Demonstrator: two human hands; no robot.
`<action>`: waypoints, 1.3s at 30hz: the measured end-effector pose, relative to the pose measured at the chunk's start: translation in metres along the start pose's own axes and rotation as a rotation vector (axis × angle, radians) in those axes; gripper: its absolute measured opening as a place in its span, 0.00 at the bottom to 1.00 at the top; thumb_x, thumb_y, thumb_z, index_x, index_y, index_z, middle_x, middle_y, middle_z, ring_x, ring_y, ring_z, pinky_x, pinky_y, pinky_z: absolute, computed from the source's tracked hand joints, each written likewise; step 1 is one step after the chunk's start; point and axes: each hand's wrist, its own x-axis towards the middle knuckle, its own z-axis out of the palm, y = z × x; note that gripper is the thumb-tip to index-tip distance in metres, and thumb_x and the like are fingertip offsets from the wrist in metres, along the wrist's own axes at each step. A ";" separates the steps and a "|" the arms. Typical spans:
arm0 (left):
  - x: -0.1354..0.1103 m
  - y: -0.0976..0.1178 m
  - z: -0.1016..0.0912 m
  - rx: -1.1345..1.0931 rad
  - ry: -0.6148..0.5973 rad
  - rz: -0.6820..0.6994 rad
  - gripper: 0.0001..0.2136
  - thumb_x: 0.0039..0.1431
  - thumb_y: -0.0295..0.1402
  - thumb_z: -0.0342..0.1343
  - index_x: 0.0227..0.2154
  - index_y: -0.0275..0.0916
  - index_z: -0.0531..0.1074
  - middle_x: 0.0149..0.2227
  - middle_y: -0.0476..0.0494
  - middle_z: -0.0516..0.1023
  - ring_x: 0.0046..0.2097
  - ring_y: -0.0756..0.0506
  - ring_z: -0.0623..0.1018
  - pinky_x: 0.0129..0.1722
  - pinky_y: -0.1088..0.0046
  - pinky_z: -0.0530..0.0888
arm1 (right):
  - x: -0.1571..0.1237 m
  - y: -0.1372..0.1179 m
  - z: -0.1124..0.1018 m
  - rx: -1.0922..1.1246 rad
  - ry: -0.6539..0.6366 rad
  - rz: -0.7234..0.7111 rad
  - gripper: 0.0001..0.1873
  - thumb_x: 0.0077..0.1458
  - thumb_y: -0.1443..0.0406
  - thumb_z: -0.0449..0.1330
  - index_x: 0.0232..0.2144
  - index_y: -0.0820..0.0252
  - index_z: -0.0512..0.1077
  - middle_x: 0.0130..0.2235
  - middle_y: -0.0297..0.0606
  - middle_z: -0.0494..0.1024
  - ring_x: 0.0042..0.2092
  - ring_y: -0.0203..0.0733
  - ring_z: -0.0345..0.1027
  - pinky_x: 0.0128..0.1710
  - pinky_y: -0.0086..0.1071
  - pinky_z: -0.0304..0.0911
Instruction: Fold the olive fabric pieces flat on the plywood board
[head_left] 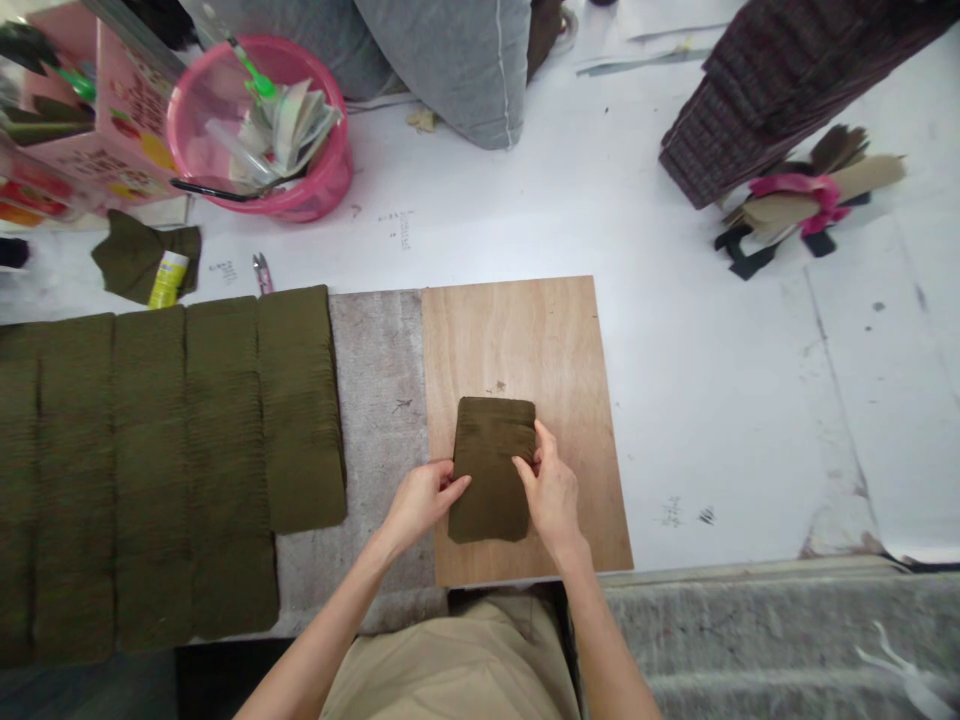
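Note:
A small stack of dark olive fabric pieces point(491, 480) with rounded corners lies on a thin wooden board point(517, 335) in front of me. My left hand point(427, 498) grips its left edge, thumb on top and fingers at the side. On the opposite edge, my right hand point(551, 488) has its thumb over the top and its fingers along the side. The layers are slightly fanned near the upper right. Overlapping rows of matching olive fabric pieces point(300, 410) cover the table to the left, on a grey cloth point(379, 400).
A pink bucket point(330, 190) with odds and ends stands at the back left, beside a pink box point(135, 120). Thread snips point(262, 273) and a yellow glue stick point(169, 278) lie behind the rows. Dark folded fabric point(765, 90) and a tied scrap bundle point(802, 205) are at the right.

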 end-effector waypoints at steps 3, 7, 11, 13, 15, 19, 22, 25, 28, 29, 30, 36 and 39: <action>0.000 0.001 0.000 -0.003 -0.002 -0.011 0.14 0.55 0.44 0.52 0.27 0.37 0.73 0.23 0.47 0.74 0.27 0.48 0.72 0.25 0.76 0.64 | 0.000 0.000 0.000 -0.018 -0.002 -0.022 0.29 0.58 0.63 0.53 0.61 0.58 0.55 0.37 0.40 0.77 0.35 0.45 0.73 0.36 0.36 0.66; 0.001 0.000 0.000 -0.005 -0.012 -0.010 0.14 0.55 0.44 0.52 0.28 0.36 0.73 0.24 0.47 0.75 0.28 0.47 0.72 0.25 0.76 0.64 | 0.000 0.000 0.000 -0.043 0.001 -0.035 0.28 0.58 0.64 0.52 0.61 0.58 0.56 0.38 0.41 0.77 0.36 0.45 0.74 0.37 0.37 0.66; 0.002 0.000 0.000 0.008 -0.021 -0.001 0.15 0.56 0.44 0.52 0.27 0.36 0.73 0.24 0.47 0.75 0.28 0.47 0.72 0.25 0.76 0.63 | 0.000 0.001 -0.001 -0.042 -0.004 -0.045 0.29 0.58 0.64 0.52 0.61 0.58 0.56 0.38 0.41 0.77 0.36 0.44 0.74 0.36 0.36 0.66; 0.002 0.001 -0.001 0.017 -0.021 -0.003 0.15 0.56 0.44 0.52 0.27 0.36 0.73 0.24 0.47 0.75 0.27 0.48 0.72 0.25 0.76 0.63 | 0.001 0.001 0.000 -0.041 -0.002 -0.045 0.29 0.58 0.64 0.52 0.61 0.58 0.56 0.38 0.41 0.77 0.35 0.44 0.74 0.36 0.36 0.67; 0.001 0.002 -0.001 0.040 -0.014 -0.004 0.15 0.56 0.44 0.52 0.26 0.37 0.72 0.23 0.47 0.74 0.27 0.48 0.72 0.25 0.76 0.62 | 0.001 0.002 0.001 -0.045 -0.006 -0.040 0.29 0.58 0.64 0.52 0.61 0.58 0.55 0.38 0.40 0.77 0.35 0.44 0.74 0.36 0.37 0.67; -0.002 0.009 -0.003 0.203 0.019 0.006 0.15 0.58 0.43 0.50 0.24 0.38 0.70 0.22 0.49 0.73 0.25 0.49 0.70 0.25 0.76 0.58 | 0.000 0.003 0.003 -0.077 -0.002 -0.057 0.28 0.60 0.64 0.51 0.62 0.58 0.54 0.40 0.42 0.77 0.37 0.45 0.73 0.38 0.38 0.67; -0.005 0.013 -0.004 0.367 0.058 -0.007 0.14 0.59 0.43 0.50 0.24 0.39 0.67 0.23 0.49 0.73 0.25 0.49 0.71 0.25 0.75 0.56 | -0.002 0.002 0.003 -0.137 0.053 -0.104 0.28 0.61 0.63 0.51 0.62 0.59 0.54 0.46 0.46 0.74 0.41 0.46 0.71 0.40 0.40 0.67; -0.010 0.017 -0.005 0.476 0.077 -0.031 0.13 0.60 0.44 0.51 0.28 0.40 0.67 0.23 0.49 0.74 0.25 0.48 0.72 0.24 0.75 0.56 | -0.006 -0.001 0.002 -0.224 0.172 -0.137 0.27 0.61 0.61 0.53 0.60 0.61 0.57 0.49 0.50 0.71 0.49 0.51 0.67 0.46 0.45 0.65; -0.013 0.018 -0.003 0.546 0.157 -0.003 0.11 0.61 0.43 0.51 0.34 0.40 0.67 0.26 0.48 0.75 0.26 0.47 0.73 0.25 0.74 0.59 | -0.014 -0.002 0.008 -0.248 0.237 -0.258 0.25 0.62 0.62 0.53 0.60 0.60 0.59 0.56 0.50 0.67 0.59 0.51 0.58 0.56 0.48 0.57; -0.014 0.017 -0.002 0.553 0.202 0.046 0.10 0.62 0.42 0.50 0.36 0.39 0.66 0.29 0.47 0.76 0.28 0.47 0.74 0.26 0.74 0.61 | -0.017 -0.002 0.012 -0.250 0.222 -0.313 0.25 0.62 0.64 0.52 0.60 0.60 0.58 0.58 0.48 0.65 0.62 0.50 0.54 0.58 0.48 0.54; -0.013 0.017 0.000 0.557 0.247 0.113 0.10 0.63 0.40 0.49 0.38 0.39 0.66 0.32 0.46 0.76 0.31 0.46 0.75 0.28 0.73 0.64 | -0.020 0.000 0.017 -0.259 0.192 -0.365 0.25 0.62 0.65 0.52 0.61 0.59 0.58 0.60 0.46 0.63 0.64 0.49 0.51 0.60 0.48 0.51; -0.005 0.009 0.010 0.598 0.326 0.354 0.10 0.64 0.34 0.48 0.46 0.39 0.66 0.41 0.42 0.74 0.42 0.44 0.75 0.39 0.71 0.70 | -0.025 0.010 0.031 -0.287 0.084 -0.492 0.24 0.61 0.67 0.54 0.59 0.58 0.60 0.61 0.43 0.63 0.64 0.47 0.50 0.63 0.52 0.45; -0.003 0.008 0.007 0.552 0.306 0.365 0.10 0.64 0.35 0.48 0.45 0.40 0.66 0.41 0.43 0.74 0.42 0.45 0.75 0.39 0.71 0.71 | -0.013 0.008 0.018 -0.204 0.138 -0.461 0.18 0.62 0.67 0.52 0.54 0.58 0.66 0.56 0.43 0.69 0.61 0.45 0.56 0.60 0.47 0.52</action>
